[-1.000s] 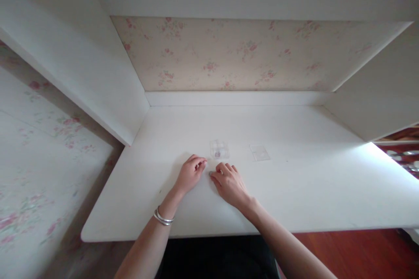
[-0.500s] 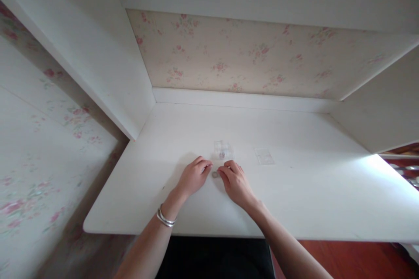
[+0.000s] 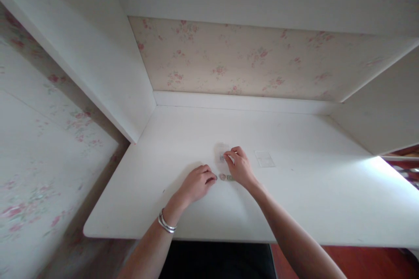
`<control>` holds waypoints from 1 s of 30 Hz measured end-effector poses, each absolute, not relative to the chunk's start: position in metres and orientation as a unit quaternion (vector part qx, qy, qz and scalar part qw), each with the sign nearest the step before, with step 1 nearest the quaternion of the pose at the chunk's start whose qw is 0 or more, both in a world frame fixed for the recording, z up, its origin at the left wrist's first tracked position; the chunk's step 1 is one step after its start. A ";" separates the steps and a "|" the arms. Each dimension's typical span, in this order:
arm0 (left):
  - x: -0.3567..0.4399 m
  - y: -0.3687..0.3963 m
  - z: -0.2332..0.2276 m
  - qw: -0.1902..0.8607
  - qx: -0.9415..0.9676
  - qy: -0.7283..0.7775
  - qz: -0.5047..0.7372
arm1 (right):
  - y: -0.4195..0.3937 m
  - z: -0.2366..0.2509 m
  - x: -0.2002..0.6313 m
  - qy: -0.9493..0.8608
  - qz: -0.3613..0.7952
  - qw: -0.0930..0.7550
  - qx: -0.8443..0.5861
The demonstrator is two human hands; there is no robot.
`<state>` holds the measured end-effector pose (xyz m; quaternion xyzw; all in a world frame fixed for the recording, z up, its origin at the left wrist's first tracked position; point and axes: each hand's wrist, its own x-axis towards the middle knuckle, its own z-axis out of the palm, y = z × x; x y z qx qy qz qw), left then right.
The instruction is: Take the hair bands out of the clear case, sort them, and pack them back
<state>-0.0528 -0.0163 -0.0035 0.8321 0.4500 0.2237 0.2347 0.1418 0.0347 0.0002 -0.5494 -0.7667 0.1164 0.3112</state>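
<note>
Two small round coin-like pieces [image 3: 226, 177] are seen on the white desk [image 3: 294, 200] between the curled, empty left hand [image 3: 196, 183] and the right hand [image 3: 240, 166], whose fingertips are pinched at a small clear plastic box [image 3: 221, 153]; whether anything is gripped cannot be told. A careless nudge could scatter the pieces.

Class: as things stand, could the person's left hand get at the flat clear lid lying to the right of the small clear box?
Probably not directly: the right hand lies between the left hand and the clear lid, so it would have to cross over.

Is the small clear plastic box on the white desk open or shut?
Open: the small clear plastic box has no lid on it, and a flat clear lid lies apart to its right. The right hand reaches into it.
</note>
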 end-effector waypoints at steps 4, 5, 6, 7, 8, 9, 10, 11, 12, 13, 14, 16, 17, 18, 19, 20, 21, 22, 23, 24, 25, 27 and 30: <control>-0.051 -0.016 -0.007 0.235 0.830 0.450 0.231 | 0.030 -0.004 0.149 -0.745 0.146 0.323 -0.565; -0.051 -0.016 -0.007 0.235 0.828 0.451 0.235 | 0.027 -0.006 0.152 -0.739 0.151 0.327 -0.570; -0.050 -0.016 -0.008 0.237 0.825 0.453 0.239 | 0.024 -0.007 0.156 -0.733 0.155 0.331 -0.574; -0.050 -0.016 -0.008 0.240 0.822 0.456 0.243 | 0.020 -0.008 0.160 -0.727 0.158 0.334 -0.579; -0.049 -0.016 -0.008 0.244 0.818 0.458 0.247 | 0.017 -0.009 0.163 -0.720 0.160 0.338 -0.585; -0.049 -0.016 -0.008 0.249 0.815 0.460 0.252 | 0.013 -0.011 0.167 -0.713 0.162 0.342 -0.591; -0.049 -0.016 -0.007 0.255 0.811 0.460 0.256 | 0.009 -0.012 0.171 -0.705 0.165 0.347 -0.596; -0.048 -0.016 -0.007 0.262 0.807 0.460 0.261 | 0.005 -0.014 0.174 -0.698 0.168 0.353 -0.600; -0.048 -0.016 -0.006 0.269 0.803 0.461 0.267 | 0.001 -0.015 0.177 -0.691 0.173 0.359 -0.603; -0.047 -0.016 -0.006 0.276 0.797 0.462 0.273 | -0.004 -0.017 0.180 -0.683 0.180 0.366 -0.606; -0.047 -0.015 -0.005 0.285 0.790 0.465 0.280 | -0.008 -0.018 0.182 -0.675 0.187 0.373 -0.609; -0.046 -0.014 -0.005 0.305 0.772 0.472 0.297 | -0.018 -0.019 0.186 -0.657 0.202 0.385 -0.616; -0.046 -0.013 -0.005 0.314 0.762 0.477 0.306 | -0.023 -0.020 0.188 -0.648 0.208 0.390 -0.620; -0.045 -0.012 -0.005 0.322 0.751 0.481 0.317 | -0.027 -0.020 0.189 -0.641 0.214 0.395 -0.623; -0.045 -0.011 -0.004 0.327 0.740 0.486 0.329 | -0.031 -0.019 0.190 -0.634 0.219 0.400 -0.625; -0.043 -0.010 -0.003 0.331 0.730 0.491 0.341 | -0.034 -0.019 0.191 -0.627 0.225 0.405 -0.626; -0.042 -0.008 -0.001 0.334 0.721 0.496 0.351 | -0.036 -0.018 0.192 -0.622 0.232 0.410 -0.626; -0.040 -0.006 0.002 0.335 0.714 0.500 0.358 | -0.038 -0.018 0.193 -0.617 0.239 0.413 -0.626; -0.037 -0.003 0.005 0.336 0.709 0.504 0.361 | -0.038 -0.018 0.193 -0.613 0.245 0.417 -0.625; -0.033 0.000 0.008 0.335 0.708 0.506 0.361 | -0.038 -0.018 0.193 -0.611 0.251 0.419 -0.623; -0.030 0.003 0.011 0.331 0.710 0.507 0.360 | -0.037 -0.018 0.194 -0.609 0.255 0.421 -0.622; -0.021 0.013 0.015 0.315 0.718 0.506 0.359 | -0.034 -0.019 0.194 -0.605 0.259 0.426 -0.620; -0.010 0.029 0.015 0.283 0.728 0.513 0.356 | -0.033 -0.021 0.195 -0.597 0.262 0.437 -0.619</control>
